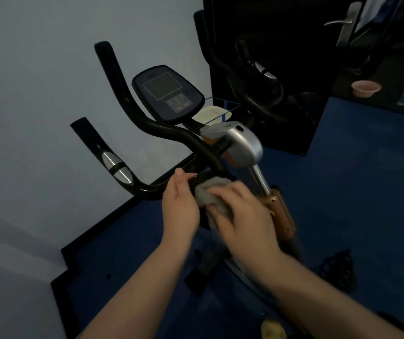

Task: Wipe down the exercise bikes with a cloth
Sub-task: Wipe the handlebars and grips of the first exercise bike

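Note:
An exercise bike stands before me with black curved handlebars [113, 77], a dark console screen [168, 92] and a silver stem housing [241, 143]. My right hand [242, 214] presses a fluffy grey cloth [210, 192] onto a small black part near the lower handlebar [147, 189]. My left hand [180, 204] grips that black part from the left, thumb on its upper edge. The part itself is mostly hidden by both hands and the cloth.
A pale wall [37, 94] runs along the left, with a black skirting above the blue floor [355, 179]. A tall dark mirror panel [269, 69] stands behind the bike. A pink bowl [366, 88] shows at the right. A black pedal [340, 270] sits low right.

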`<state>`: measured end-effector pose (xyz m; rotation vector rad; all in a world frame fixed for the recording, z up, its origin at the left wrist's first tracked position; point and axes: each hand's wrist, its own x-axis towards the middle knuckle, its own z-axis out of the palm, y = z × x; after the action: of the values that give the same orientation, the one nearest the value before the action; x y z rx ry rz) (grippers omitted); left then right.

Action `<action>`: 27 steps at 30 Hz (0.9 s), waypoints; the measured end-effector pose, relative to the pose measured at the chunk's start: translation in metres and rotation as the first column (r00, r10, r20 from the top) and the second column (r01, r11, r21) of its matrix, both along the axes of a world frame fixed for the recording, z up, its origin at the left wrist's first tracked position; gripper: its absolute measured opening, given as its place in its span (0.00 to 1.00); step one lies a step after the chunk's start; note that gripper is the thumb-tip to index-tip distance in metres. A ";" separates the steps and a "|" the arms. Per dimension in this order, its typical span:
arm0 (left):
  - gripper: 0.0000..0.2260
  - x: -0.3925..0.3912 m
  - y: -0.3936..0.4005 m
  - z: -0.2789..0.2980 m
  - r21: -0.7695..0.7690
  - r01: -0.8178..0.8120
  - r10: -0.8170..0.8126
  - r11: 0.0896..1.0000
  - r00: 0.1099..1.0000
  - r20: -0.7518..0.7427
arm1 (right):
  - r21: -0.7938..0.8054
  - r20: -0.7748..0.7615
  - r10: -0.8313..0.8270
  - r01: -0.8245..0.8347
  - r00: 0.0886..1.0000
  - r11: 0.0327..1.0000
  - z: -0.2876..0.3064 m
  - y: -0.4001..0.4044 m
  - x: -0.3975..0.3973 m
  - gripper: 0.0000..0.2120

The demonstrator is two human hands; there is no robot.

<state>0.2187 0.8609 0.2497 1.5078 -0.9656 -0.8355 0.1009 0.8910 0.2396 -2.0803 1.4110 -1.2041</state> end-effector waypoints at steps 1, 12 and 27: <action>0.21 0.000 0.000 0.000 -0.006 0.015 -0.015 1.000 1.000 -0.009 | -0.028 -0.019 0.001 -0.001 1.000 1.000 0.009 -0.010 0.003 0.15; 0.24 -0.003 0.000 -0.004 -0.018 -0.060 0.059 0.998 0.996 -0.072 | -0.048 -0.111 0.086 -0.092 0.990 0.995 0.000 -0.005 -0.004 0.15; 0.19 -0.011 0.007 -0.002 -0.036 -0.221 0.224 0.975 0.972 0.068 | -0.160 0.040 0.179 -0.170 0.983 0.972 0.014 -0.046 -0.037 0.17</action>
<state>0.2077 0.8674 0.2478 1.5971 -0.8379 -0.6083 0.0641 0.8446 0.2537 -2.2055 1.1148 -1.3241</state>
